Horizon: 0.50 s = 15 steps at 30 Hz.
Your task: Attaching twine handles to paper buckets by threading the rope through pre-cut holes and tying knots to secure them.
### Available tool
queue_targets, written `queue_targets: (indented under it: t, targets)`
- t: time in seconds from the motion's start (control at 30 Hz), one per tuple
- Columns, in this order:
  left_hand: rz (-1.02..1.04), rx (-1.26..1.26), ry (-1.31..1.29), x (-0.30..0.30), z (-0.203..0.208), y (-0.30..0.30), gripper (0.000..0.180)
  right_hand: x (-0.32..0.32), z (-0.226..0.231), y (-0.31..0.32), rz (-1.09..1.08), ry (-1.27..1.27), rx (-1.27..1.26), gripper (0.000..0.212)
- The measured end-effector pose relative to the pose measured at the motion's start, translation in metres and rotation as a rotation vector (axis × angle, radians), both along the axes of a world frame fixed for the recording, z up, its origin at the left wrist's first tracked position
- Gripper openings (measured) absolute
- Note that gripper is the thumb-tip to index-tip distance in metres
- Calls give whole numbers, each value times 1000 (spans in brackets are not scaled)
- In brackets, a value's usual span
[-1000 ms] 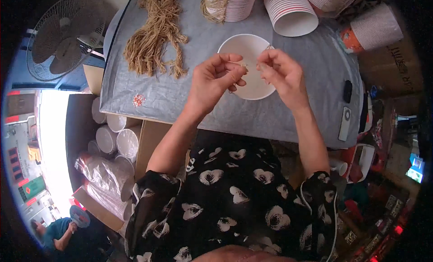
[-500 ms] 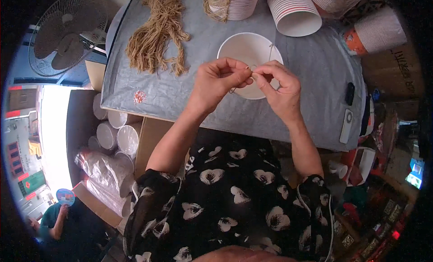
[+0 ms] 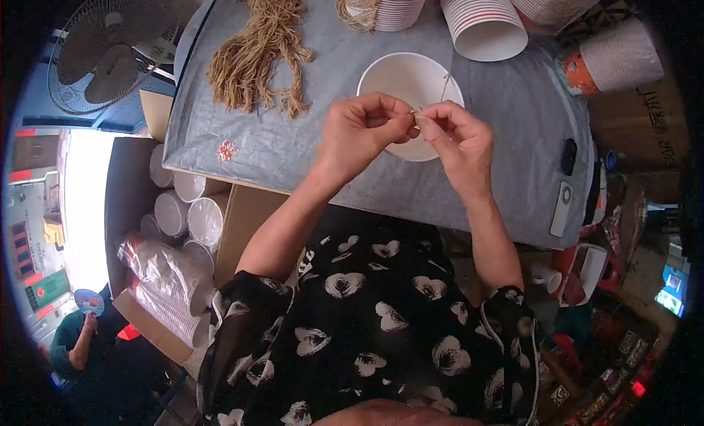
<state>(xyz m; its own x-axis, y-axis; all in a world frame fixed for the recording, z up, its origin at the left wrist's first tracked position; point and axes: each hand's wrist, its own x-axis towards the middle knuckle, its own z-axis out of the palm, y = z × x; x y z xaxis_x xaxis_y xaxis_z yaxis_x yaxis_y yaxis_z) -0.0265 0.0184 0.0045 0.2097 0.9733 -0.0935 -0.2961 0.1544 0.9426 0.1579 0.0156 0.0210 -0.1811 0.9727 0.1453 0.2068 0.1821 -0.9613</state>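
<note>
A white paper bucket (image 3: 378,80) stands on the grey-covered table, its open mouth facing up. My left hand (image 3: 361,136) and my right hand (image 3: 462,141) meet over its near side, fingertips almost touching. Both pinch a thin tan cord, most of which my fingers hide. One stretch of cord (image 3: 446,87) crosses the bucket's right rim, with a small knot-like end at its top. Whether it passes through the bucket's wall I cannot tell. A thick bundle of tan cords (image 3: 264,56) lies farther left on the table.
Stacked striped buckets (image 3: 484,23) line the table's far side, one stack (image 3: 389,4) wearing cords. Small orange and white bits (image 3: 226,150) lie at left. A white remote (image 3: 562,208) and a black object (image 3: 569,156) rest near the right edge. Wrapped buckets fill a carton (image 3: 238,221).
The view has shifted slightly. My hands keep their pinch over the bucket, the fingertips a little rearranged. A person at the lower left has moved a round hand fan.
</note>
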Motion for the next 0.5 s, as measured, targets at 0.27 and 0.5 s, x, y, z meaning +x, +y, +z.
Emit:
queue_targets:
  t: [0.27, 0.5]
  targets:
    - [-6, 89, 140, 2, 5, -5, 15, 2, -1, 0, -19, 236, -191, 14]
    - [-16, 113, 196, -1, 7, -6, 14, 5, -6, 3, 22, 287, -270, 17]
